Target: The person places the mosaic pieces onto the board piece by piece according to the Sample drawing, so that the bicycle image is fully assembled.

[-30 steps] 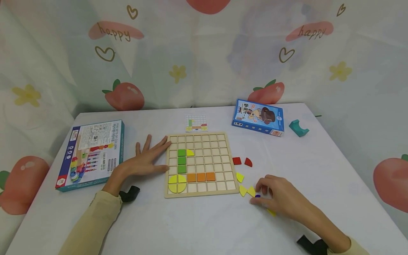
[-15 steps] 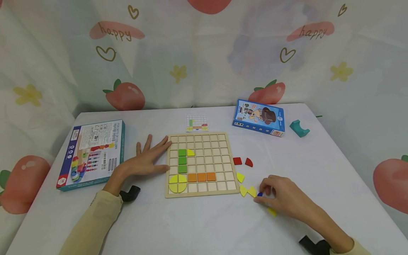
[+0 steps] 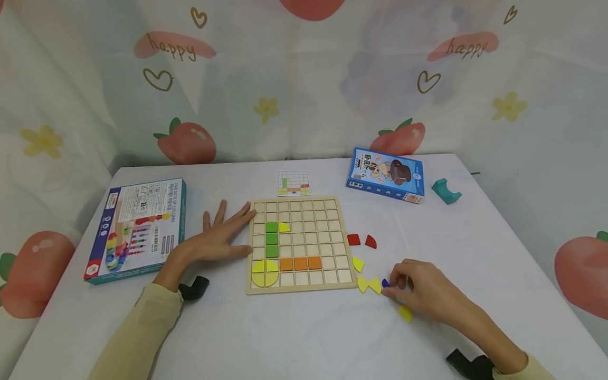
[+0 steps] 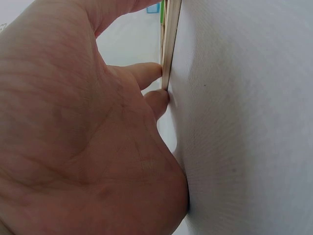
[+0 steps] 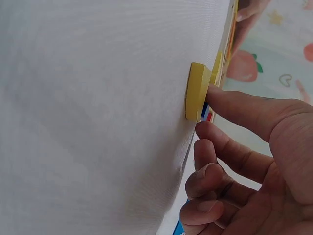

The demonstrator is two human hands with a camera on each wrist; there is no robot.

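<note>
My left hand lies with spread fingers at the left edge of a wooden grid board; fingertips and thumb touch its frame, and the left wrist view shows fingers against the board's side. On the board sit green squares, orange squares, a yellow quarter-circle and a yellow circle made of quarter pieces. Right of the board, my right hand pinches a small blue piece between thumb and index finger, close to the table. In the right wrist view the blue piece is mostly hidden.
Loose yellow pieces, a red square and a red quarter-circle lie right of the board. Behind it is a pattern card. A large box, a blue box and a teal curved block stand around.
My right hand has shifted slightly right, and the blue piece has moved a little away from me and shows more. The yellow piece below that hand is more exposed. My left hand stays in place.
</note>
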